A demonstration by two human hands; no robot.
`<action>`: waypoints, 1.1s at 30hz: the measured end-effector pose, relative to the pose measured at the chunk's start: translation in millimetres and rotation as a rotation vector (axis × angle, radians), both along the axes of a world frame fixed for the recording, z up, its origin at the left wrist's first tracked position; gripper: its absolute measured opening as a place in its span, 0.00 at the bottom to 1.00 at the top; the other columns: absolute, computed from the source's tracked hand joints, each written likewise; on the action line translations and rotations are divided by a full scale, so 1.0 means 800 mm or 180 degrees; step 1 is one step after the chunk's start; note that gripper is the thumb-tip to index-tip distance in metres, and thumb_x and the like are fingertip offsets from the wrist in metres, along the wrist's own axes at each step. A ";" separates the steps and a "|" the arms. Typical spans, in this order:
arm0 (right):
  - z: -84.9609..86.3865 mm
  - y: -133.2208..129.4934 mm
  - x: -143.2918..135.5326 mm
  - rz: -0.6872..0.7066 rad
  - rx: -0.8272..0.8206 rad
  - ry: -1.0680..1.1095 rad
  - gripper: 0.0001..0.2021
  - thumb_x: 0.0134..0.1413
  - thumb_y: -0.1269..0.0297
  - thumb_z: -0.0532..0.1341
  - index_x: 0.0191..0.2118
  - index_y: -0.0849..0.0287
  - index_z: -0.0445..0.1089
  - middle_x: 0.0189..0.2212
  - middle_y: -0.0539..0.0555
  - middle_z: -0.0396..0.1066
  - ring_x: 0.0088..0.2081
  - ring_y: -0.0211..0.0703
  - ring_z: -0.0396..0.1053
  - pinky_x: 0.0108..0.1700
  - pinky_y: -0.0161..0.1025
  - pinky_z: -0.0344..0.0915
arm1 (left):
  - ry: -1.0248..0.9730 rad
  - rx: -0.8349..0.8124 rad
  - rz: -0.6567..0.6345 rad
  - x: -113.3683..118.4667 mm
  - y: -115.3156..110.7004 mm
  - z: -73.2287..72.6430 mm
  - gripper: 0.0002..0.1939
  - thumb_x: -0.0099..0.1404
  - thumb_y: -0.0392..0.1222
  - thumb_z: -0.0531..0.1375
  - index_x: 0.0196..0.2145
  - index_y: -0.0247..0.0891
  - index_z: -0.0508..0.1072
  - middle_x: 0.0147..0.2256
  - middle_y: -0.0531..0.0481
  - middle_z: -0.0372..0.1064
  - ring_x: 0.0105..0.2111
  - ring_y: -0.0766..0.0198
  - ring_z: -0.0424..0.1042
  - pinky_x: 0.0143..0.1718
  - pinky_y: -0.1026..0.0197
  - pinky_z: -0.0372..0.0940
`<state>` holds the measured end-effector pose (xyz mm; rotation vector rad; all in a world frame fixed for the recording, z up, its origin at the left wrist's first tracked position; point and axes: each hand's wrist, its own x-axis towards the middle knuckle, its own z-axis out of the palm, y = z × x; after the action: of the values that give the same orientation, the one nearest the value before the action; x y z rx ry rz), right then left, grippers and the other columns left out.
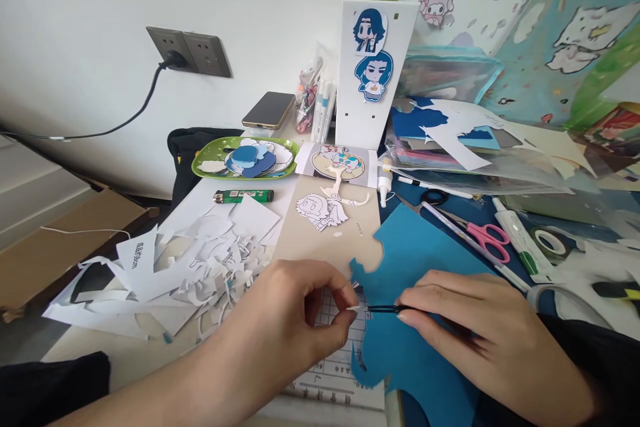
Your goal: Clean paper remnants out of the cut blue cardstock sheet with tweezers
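Between thumb and forefinger, my left hand [300,313] pinches a small white piece of paper [354,308]. Black tweezers [384,309] are gripped in my right hand [465,320], their tips pointing left and meeting the paper piece. Under both hands lies a large blue sheet [425,253] with cut-out edges, partly over a printed grid sheet [345,383]. Beyond my fingers a cut-out line drawing of a figure [320,212] rests on the beige surface, below a cream branch-shaped cut-out [343,190].
White paper scraps [200,273] pile up on the left, with a green lighter [243,196] behind. A green tray [220,171] holds cut-outs. Pink-handled scissors [487,240], a white tube [520,240] and a glue bottle [385,180] lie right. A white stand [365,123] rises at the back.
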<state>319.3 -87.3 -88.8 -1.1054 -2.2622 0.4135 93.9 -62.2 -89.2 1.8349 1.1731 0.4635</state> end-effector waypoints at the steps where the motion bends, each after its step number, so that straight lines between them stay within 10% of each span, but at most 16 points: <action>1: 0.000 -0.001 0.000 0.0012 -0.0054 -0.0005 0.04 0.59 0.70 0.58 0.34 0.58 0.70 0.26 0.49 0.70 0.25 0.34 0.66 0.25 0.34 0.58 | 0.0001 -0.0018 0.0019 0.000 0.000 -0.001 0.06 0.57 0.37 0.58 0.32 0.44 0.73 0.24 0.59 0.70 0.22 0.71 0.64 0.23 0.70 0.58; 8: 0.009 0.000 0.002 -0.0308 -0.0674 0.0263 0.07 0.58 0.68 0.58 0.31 0.57 0.71 0.26 0.50 0.71 0.25 0.36 0.67 0.25 0.34 0.57 | 0.0050 0.0025 0.0044 0.000 0.003 0.003 0.09 0.56 0.36 0.58 0.35 0.45 0.71 0.26 0.60 0.70 0.22 0.73 0.63 0.22 0.71 0.58; 19: 0.018 -0.012 0.011 -0.0318 -0.3885 0.0515 0.11 0.62 0.58 0.51 0.32 0.58 0.62 0.17 0.46 0.67 0.17 0.31 0.60 0.23 0.28 0.58 | 0.0586 0.0631 -0.0810 -0.004 -0.019 0.012 0.03 0.58 0.37 0.59 0.28 0.44 0.72 0.18 0.62 0.65 0.17 0.74 0.62 0.21 0.70 0.55; 33: 0.025 -0.008 0.010 -0.0267 -0.4086 0.0298 0.11 0.60 0.63 0.52 0.28 0.59 0.59 0.15 0.45 0.63 0.14 0.27 0.56 0.19 0.25 0.53 | 0.0637 0.0342 -0.0755 0.003 -0.019 0.006 0.06 0.58 0.39 0.57 0.33 0.46 0.73 0.18 0.61 0.65 0.17 0.73 0.62 0.18 0.71 0.54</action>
<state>327.2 -93.6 -69.1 -1.6413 -1.7178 1.9705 96.6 -77.3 -84.5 2.1215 1.0593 0.2146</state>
